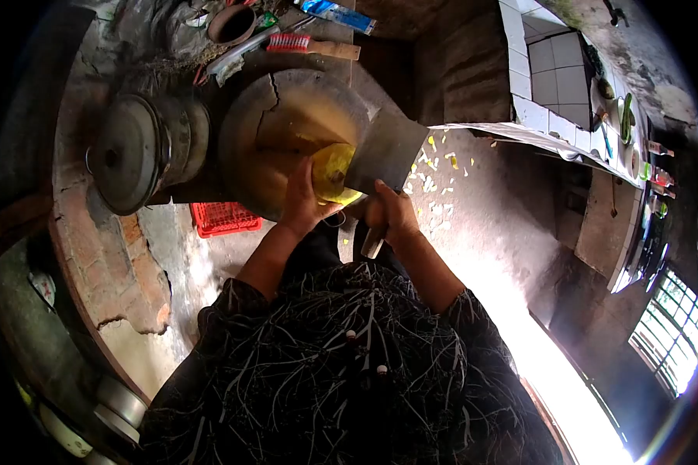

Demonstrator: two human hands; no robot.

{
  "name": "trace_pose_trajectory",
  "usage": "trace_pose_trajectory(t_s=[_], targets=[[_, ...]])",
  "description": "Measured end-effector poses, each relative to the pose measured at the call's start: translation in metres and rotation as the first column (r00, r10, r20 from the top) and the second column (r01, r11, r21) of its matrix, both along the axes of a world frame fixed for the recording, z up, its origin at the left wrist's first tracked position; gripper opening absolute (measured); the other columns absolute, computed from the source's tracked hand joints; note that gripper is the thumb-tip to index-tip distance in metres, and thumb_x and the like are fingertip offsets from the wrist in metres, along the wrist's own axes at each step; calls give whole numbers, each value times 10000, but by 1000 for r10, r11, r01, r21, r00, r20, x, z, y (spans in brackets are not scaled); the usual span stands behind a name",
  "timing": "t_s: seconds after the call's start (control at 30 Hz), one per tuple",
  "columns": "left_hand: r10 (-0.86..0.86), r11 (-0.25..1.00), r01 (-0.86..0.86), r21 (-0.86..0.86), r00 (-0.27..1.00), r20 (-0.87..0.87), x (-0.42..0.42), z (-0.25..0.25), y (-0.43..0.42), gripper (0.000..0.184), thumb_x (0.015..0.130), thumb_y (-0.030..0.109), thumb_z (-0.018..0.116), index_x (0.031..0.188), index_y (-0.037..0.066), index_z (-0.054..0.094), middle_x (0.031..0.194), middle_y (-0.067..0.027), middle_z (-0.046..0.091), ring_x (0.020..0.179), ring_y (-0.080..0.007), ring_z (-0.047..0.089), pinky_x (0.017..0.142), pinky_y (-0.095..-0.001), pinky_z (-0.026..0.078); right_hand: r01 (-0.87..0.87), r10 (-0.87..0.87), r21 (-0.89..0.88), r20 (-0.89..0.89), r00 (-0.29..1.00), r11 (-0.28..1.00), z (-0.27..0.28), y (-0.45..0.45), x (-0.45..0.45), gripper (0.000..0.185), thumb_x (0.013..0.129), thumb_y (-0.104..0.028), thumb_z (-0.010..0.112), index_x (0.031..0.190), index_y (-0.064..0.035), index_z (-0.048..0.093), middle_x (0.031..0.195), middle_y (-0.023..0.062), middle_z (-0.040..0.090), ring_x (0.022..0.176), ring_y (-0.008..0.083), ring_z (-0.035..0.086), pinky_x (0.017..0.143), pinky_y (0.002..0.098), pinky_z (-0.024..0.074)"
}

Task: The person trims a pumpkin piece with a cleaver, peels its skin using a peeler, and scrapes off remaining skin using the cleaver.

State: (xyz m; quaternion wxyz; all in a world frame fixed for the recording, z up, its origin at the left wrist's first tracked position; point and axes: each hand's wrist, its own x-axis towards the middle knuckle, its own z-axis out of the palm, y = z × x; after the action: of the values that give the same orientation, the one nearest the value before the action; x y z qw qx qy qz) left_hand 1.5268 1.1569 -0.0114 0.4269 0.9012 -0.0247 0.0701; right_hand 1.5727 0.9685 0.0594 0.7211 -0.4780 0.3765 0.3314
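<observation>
My left hand [304,200] grips a bright yellow, roundish fruit or vegetable [331,167], whose exact kind I cannot make out. It is held over the near right part of a round wooden chopping board [244,124] with a long crack. My right hand [396,211] is closed around the handle of a cleaver [386,151]. The broad grey blade stands at the fruit's right side and hides part of it; whether the edge touches it, I cannot tell.
A lidded metal pot [128,155] stands left of the board, with a red plastic basket [223,219] below. Beyond the board lies a red-bristled brush [312,45]. Pale and yellow scraps [434,182] litter the floor at right. A white-tiled counter [554,74] runs along the right.
</observation>
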Motion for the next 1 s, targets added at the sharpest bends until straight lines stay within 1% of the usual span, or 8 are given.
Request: trace_pose_trajectory(t_s=[0.37,0.5,0.6,0.77,0.83,0.87,0.93,1.0], targets=[[11,1000,-9,30,999,-49,1,-1,1,1118,511,265,874,1369,22,201,1296,-246,382,1127,-404,448,931,-483,375,-28,27,6,62,998,1000,-16,4,2,288,882,-202,591,668,-109,422,466,1,341,356,144,339,379,301,327],[34,998,-27,59,991,-126,-1,-5,-1,1126,497,280,871,1371,31,207,1314,-230,371,1163,-392,426,930,-477,362,-207,211,-66,59,976,976,-6,-3,23,296,883,-193,579,627,-93,471,444,19,403,337,148,386,380,307,355],[61,997,-56,59,994,-86,-3,-7,-4,1132,504,298,866,1377,37,194,1322,-217,359,1193,-387,403,940,-492,345,-443,463,-158,130,877,882,-1,-4,45,321,873,-187,593,595,-79,473,427,31,430,319,143,405,362,311,362],[110,993,-108,50,993,-32,2,2,-6,1022,529,212,861,1327,11,255,1225,-219,432,1096,-392,474,919,-459,396,-594,617,-188,103,780,782,-3,-5,77,309,862,-190,618,611,-67,488,449,33,437,334,139,408,365,300,357],[124,992,-123,34,992,-31,3,1,-7,1019,526,214,861,1324,14,260,1232,-216,424,1102,-390,469,916,-459,396,-709,730,-189,78,679,680,-3,-5,90,311,856,-197,630,615,-62,486,455,26,417,359,141,418,382,289,348],[134,990,-132,39,990,-36,1,2,-8,1016,526,219,859,1324,18,264,1243,-213,414,1117,-388,457,924,-455,388,-716,771,-306,121,625,628,-6,-2,92,311,849,-202,638,620,-61,483,454,14,384,376,139,413,393,287,331],[162,986,-160,44,986,-45,-1,5,-9,1012,526,223,858,1323,22,267,1253,-211,403,1132,-386,445,933,-452,379,-802,833,-225,141,536,554,-9,-3,108,320,832,-237,657,622,-64,488,466,19,409,381,131,406,400,291,328],[144,987,-129,98,974,-174,0,3,-7,1077,515,342,850,1343,30,237,1329,-215,331,1224,-374,377,927,-581,324,-868,890,-198,136,435,455,-9,3,124,330,825,-252,664,614,-70,487,468,20,416,384,129,406,403,289,330]])
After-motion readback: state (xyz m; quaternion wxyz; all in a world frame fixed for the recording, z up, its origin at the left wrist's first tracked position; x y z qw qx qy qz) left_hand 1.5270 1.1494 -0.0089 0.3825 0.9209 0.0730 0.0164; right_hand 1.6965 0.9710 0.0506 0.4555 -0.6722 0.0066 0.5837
